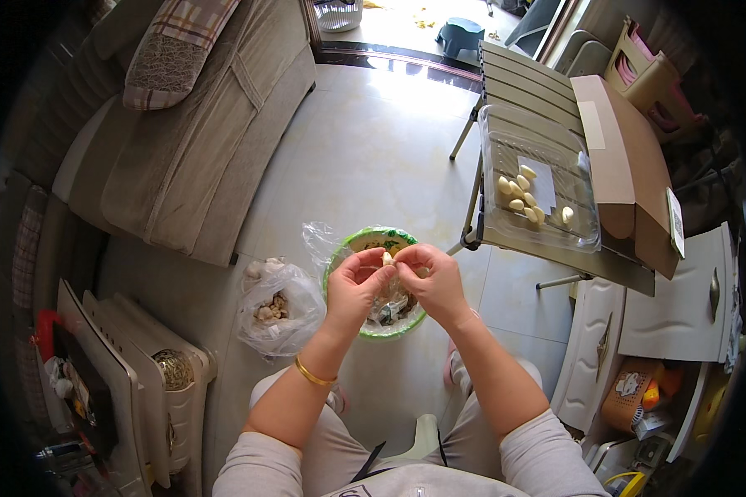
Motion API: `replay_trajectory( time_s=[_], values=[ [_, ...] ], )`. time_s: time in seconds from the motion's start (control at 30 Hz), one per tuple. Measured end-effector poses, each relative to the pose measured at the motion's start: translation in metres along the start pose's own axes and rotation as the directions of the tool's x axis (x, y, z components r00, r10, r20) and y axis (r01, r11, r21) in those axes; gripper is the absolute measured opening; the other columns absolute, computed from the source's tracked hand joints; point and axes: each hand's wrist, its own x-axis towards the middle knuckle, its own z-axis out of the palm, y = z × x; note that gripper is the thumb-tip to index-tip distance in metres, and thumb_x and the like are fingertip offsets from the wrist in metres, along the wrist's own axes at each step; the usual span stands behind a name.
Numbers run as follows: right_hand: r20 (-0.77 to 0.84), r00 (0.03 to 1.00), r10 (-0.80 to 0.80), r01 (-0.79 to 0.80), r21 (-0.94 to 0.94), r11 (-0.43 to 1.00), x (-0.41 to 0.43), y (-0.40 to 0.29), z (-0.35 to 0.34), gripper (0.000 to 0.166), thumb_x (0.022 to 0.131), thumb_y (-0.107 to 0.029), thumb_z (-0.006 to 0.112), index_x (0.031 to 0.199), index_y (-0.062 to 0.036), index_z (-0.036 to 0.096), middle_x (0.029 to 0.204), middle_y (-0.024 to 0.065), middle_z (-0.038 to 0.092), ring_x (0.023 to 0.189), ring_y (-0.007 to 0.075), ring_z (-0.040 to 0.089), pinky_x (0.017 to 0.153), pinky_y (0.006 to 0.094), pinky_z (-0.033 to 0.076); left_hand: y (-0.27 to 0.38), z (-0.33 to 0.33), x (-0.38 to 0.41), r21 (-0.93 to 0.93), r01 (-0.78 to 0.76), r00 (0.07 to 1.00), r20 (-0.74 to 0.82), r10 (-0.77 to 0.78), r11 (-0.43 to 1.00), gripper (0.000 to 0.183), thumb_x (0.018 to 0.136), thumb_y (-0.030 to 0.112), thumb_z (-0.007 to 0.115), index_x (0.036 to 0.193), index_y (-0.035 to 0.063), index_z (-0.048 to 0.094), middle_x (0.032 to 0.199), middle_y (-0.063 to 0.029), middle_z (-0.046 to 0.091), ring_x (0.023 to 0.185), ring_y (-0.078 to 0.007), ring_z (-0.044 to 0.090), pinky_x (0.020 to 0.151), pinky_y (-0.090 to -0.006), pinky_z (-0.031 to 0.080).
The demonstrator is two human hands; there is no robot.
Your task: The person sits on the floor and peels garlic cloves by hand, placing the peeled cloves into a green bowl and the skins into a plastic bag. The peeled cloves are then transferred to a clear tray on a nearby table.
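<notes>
Above a green-rimmed waste bin [342, 247] lined with a plastic bag, my left hand [362, 279] pinches a garlic clove [387, 258] between thumb and fingertips. My right hand [428, 276] meets it from the other side, its thumb and finger closed at the clove's edge. Inside the bin lies crumpled plastic and other waste, partly hidden by my hands. A clear plastic bag [298, 332] of garlic stands on the floor left of the bin. Several peeled garlic cloves [516, 204] lie in a clear plastic tray [538, 243] on a folding table to the right.
The slatted folding table [522, 74] also carries a cardboard box [618, 155]. A sofa [193, 155] stands at the left, folded furniture panels [118, 379] at the lower left. White drawers [671, 298] are at the right. A dark stool [460, 36] stands beyond the door sill.
</notes>
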Motion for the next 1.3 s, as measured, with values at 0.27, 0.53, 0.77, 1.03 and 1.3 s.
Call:
replay_trajectory(
  time_s=[0.27, 0.53, 0.77, 1.03, 1.3],
  values=[
    [-0.013, 0.993, -0.12, 0.116, -0.149, 0.982, 0.0, -0.003, -0.001, 0.009, 0.074, -0.005, 0.061, 0.08, 0.0009, 0.063, 0.078, 0.008, 0.06, 0.069, 0.0154, 0.058, 0.065, 0.0258, 0.048, -0.002, -0.001, 0.002, 0.04, -0.013, 1.0, 0.005, 0.012, 0.999, 0.028, 0.082, 0.006, 0.065, 0.107, -0.0028, 0.058, 0.094, -0.0082, 0.065, 0.081, -0.011, 0.062, 0.066, -0.022, 0.052],
    [0.008, 1.0, 0.023, -0.023, 0.004, 1.0, 0.002, 0.006, 0.0, 0.011, 0.075, -0.006, 0.059, 0.081, 0.0026, 0.062, 0.075, 0.0065, 0.062, 0.067, 0.0121, 0.059, 0.062, 0.0252, 0.049, -0.004, -0.004, 0.0, 0.226, -0.158, 0.987, 0.029, 0.156, 0.961, 0.025, 0.085, 0.013, 0.063, 0.104, -0.002, 0.062, 0.092, -0.0065, 0.065, 0.08, -0.0105, 0.06, 0.068, -0.0223, 0.05],
    [0.144, 0.956, 0.258, -0.29, 0.29, 0.912, 0.005, 0.017, -0.001, 0.008, 0.081, -0.005, 0.056, 0.086, 0.0015, 0.058, 0.078, 0.0016, 0.062, 0.07, 0.0065, 0.056, 0.063, 0.0209, 0.046, 0.002, -0.006, -0.001, 0.474, -0.281, 0.956, 0.058, 0.289, 0.834, 0.022, 0.088, 0.016, 0.06, 0.099, -0.0018, 0.064, 0.089, -0.005, 0.064, 0.08, -0.0105, 0.059, 0.07, -0.0228, 0.048],
    [0.171, 0.91, 0.377, -0.413, 0.333, 0.848, 0.005, 0.009, -0.002, 0.006, 0.081, -0.005, 0.055, 0.085, -0.0017, 0.057, 0.08, 0.0029, 0.063, 0.071, 0.0074, 0.058, 0.064, 0.02, 0.046, -0.004, -0.008, 0.002, 0.197, -0.088, 0.996, 0.014, 0.087, 0.976, 0.021, 0.089, 0.013, 0.057, 0.099, -0.0046, 0.062, 0.088, -0.0067, 0.066, 0.077, -0.01, 0.06, 0.071, -0.0226, 0.049],
    [0.132, 0.886, 0.444, -0.463, 0.29, 0.838, 0.006, 0.022, 0.002, 0.005, 0.081, -0.005, 0.056, 0.085, -0.0018, 0.057, 0.08, 0.0042, 0.063, 0.072, 0.0096, 0.06, 0.066, 0.0225, 0.048, -0.011, -0.008, 0.005, 0.138, 0.0, 0.998, -0.055, 0.007, 0.99, 0.018, 0.088, 0.01, 0.057, 0.094, -0.005, 0.064, 0.085, -0.0072, 0.066, 0.076, -0.0098, 0.06, 0.069, -0.0229, 0.049]
  ],
)
